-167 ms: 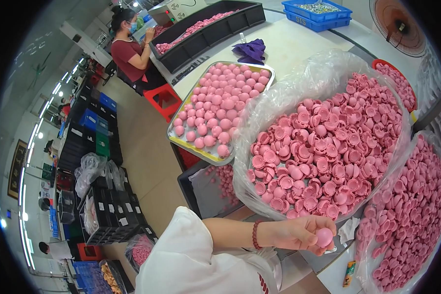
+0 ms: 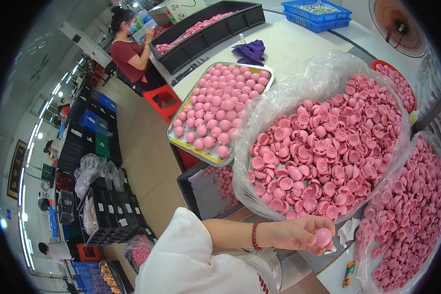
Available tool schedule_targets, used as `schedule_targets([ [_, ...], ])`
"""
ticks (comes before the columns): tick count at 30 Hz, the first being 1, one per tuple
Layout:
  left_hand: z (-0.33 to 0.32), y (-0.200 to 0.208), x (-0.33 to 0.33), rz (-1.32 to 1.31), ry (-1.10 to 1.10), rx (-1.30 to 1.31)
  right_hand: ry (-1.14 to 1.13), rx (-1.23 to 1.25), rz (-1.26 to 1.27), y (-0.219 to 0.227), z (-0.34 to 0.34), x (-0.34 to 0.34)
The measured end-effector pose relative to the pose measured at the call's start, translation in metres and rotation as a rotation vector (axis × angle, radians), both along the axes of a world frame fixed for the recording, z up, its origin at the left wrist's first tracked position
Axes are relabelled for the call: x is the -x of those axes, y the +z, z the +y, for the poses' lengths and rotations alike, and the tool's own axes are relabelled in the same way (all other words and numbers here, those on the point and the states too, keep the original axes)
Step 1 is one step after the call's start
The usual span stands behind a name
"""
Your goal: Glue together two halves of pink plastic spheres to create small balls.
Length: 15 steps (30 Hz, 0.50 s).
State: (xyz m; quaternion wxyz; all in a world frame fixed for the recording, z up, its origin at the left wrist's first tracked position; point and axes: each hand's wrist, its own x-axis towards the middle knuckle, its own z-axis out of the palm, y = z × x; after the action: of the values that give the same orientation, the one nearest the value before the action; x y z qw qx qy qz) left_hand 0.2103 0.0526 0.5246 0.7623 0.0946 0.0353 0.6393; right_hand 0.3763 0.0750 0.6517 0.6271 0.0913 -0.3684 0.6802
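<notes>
A single pink ball (image 2: 323, 237) sat at the fingertips of the left hand (image 2: 298, 234), pinched between thumb and curled fingers, with its rounded face bare toward the camera. The right hand was out of view, so its grip could not be told. The hold looked best kept light — firm enough that the smooth ball would not roll out, yet soft enough not to dent a shell that was probably thin. Fingertips set around the sides, rather than across the front, seemed wise, since they left the surface easy to inspect; whether a seam ran round it was too small to tell. The hand was near the lower edge of a clear plastic bag (image 2: 279, 98) heaped with pink half shells (image 2: 321, 130) — a slip there could have lost the ball among them. Farther off, a tray (image 2: 196, 151) held rounded pink balls (image 2: 228, 104).
</notes>
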Motion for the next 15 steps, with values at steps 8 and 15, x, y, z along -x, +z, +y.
schedule_targets([
  [8,0.001,-0.005,-0.001,0.009,-0.004,-0.024,0.049,0.247,0.199,0.011,-0.003,0.013],
  [15,0.003,-0.006,-0.002,-0.007,-0.011,-0.034,0.042,0.290,0.218,0.013,-0.002,0.013],
])
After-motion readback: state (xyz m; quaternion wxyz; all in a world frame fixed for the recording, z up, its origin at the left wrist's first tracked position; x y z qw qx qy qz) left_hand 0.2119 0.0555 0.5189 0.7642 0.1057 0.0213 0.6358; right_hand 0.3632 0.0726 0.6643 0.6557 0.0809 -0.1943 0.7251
